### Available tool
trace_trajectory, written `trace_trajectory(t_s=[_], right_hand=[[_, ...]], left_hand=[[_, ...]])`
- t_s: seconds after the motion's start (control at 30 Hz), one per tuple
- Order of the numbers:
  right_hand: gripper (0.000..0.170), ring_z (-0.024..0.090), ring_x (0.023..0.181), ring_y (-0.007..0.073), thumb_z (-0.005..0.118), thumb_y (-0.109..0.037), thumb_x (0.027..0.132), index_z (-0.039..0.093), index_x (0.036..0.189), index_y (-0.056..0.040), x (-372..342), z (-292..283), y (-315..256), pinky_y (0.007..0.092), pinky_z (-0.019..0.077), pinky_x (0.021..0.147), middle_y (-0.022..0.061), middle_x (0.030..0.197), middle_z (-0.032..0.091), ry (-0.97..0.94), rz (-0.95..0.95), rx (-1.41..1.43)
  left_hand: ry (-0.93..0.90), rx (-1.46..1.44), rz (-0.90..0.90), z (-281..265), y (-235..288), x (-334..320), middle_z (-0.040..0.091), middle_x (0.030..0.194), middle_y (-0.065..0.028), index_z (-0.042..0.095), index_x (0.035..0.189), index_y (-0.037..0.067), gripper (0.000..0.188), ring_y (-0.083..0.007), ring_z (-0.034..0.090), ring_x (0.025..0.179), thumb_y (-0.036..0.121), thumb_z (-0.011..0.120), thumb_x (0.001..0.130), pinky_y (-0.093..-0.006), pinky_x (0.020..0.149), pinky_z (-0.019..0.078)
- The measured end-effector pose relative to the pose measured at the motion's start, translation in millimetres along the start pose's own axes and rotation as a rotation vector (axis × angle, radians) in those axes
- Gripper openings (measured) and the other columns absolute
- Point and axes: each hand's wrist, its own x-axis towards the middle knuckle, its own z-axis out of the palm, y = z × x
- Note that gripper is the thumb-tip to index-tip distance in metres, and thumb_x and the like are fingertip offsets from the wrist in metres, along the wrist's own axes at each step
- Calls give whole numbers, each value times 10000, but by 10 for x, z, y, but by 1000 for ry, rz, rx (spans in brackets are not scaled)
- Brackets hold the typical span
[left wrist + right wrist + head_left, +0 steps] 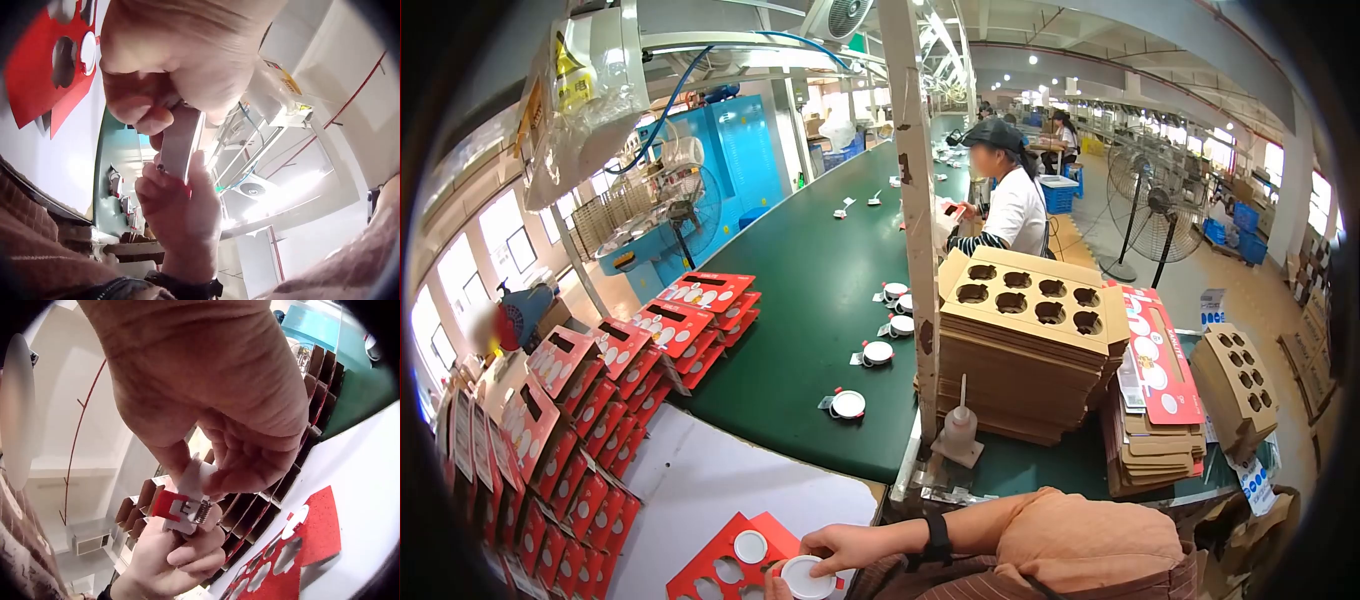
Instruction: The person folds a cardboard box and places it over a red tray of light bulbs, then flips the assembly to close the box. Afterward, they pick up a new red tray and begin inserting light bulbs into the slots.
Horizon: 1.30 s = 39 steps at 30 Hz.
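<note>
While you are working low in front of your body, your left hand (187,50) is curling its fingers around the edge of a white round piece (810,578) with red clips, and your right hand (845,550) is pinching that same piece between thumb and fingers; both are closing snugly on it. Between them, the right wrist view is showing a red tab (167,505) and a small metal spring (203,511). Just beside your hands, a red holed card (322,525) is lying on the white tabletop (700,460), and a white disc (750,546) is sitting in one of its holes. Farther left, red cartons (595,430) are standing in crowded rows. Beyond the tabletop, a green belt (790,300) is bearing a loose line of similar white pieces (847,404). To the right, a bottle (960,428) with a thin nozzle is standing near the metal post (910,150), with a stack of brown holed cardboard (1025,340) rising behind it. Past that, a person (1018,205) in a dark cap is working beside the belt, and standing fans (1162,205) are occupying the floor behind.
</note>
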Motion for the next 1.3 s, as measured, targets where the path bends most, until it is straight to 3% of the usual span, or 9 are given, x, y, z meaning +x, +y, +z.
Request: trace_trajectory(t_s=[0.07, 0.27, 0.4, 0.53, 0.63, 0.67, 0.93, 1.03, 1.3], right_hand=[[273, 541, 727, 132, 669, -174, 830, 559, 980, 25, -8, 13, 11, 289, 461, 657, 63, 807, 595, 13, -18, 45], [256, 545, 732, 121, 661, -150, 834, 550, 992, 18, 15, 119, 156, 287, 464, 659, 56, 812, 589, 32, -58, 149], [323, 588, 745, 199, 664, -208, 818, 572, 1027, 20, 34, 64, 208, 341, 479, 694, 116, 825, 624, 69, -60, -105], [479, 608, 813, 170, 683, -284, 840, 541, 1177, 25, 7, -269, 364, 338, 500, 701, 97, 891, 653, 122, 266, -7], [364, 605, 717, 105, 688, -201, 835, 566, 1093, 24, 64, -352, 316, 260, 491, 600, 63, 830, 648, 159, 321, -194], [355, 591, 616, 111, 684, -170, 825, 553, 1073, 48, 86, -309, 343, 262, 474, 528, 86, 758, 642, 174, 322, -93], [328, 560, 579, 98, 660, -197, 839, 559, 1055, 28, 439, -92, 259, 237, 436, 499, 61, 729, 621, 84, 438, 45], [339, 628, 628, 159, 679, -224, 807, 586, 1005, 36, 534, -24, 296, 278, 487, 550, 103, 717, 635, 180, 409, -173], [312, 624, 585, 198, 665, -203, 802, 603, 993, 35, 688, 41, 459, 309, 498, 551, 131, 716, 635, 175, 299, -582]], left_hand=[[119, 322, 65, -480, -577, 101, 598, 1089, -143, 445, 1252, 42, 418, -234, 630, 894, 367, 355, 1003, -330, 696, 547], [154, 615, 171, -403, -471, -52, 600, 1087, -138, 452, 1260, -2, 464, -221, 610, 947, 374, 350, 1006, -315, 782, 520], [202, 497, 82, -402, -428, -28, 594, 1106, -127, 455, 1274, -7, 427, -210, 591, 980, 301, 470, 978, -307, 803, 503], [559, 389, -183, 26, 473, -13, 469, 612, 11, 572, 1020, 35, 197, -62, 391, 417, 204, 531, 926, -238, 355, 341], [559, 354, -302, -332, 352, -149, 555, 673, -33, 575, 822, 7, 334, -121, 577, 583, 338, 586, 865, -259, 443, 490], [542, 290, -480, -335, 413, -162, 571, 854, -61, 540, 1023, 0, 329, -144, 611, 708, 305, 550, 900, -256, 522, 509], [392, -60, -656, -334, 244, 54, 489, 1045, -96, 478, 1155, 47, 379, -153, 606, 639, 297, 563, 884, -246, 493, 458], [402, -56, -637, -237, 212, 82, 426, 1132, -132, 328, 1357, 115, 517, -139, 539, 527, 260, 533, 905, -243, 443, 425], [393, -27, -587, 4, 117, 11, 426, 1142, -157, 260, 1400, 106, 551, -138, 545, 534, 244, 497, 923, -244, 433, 423]])
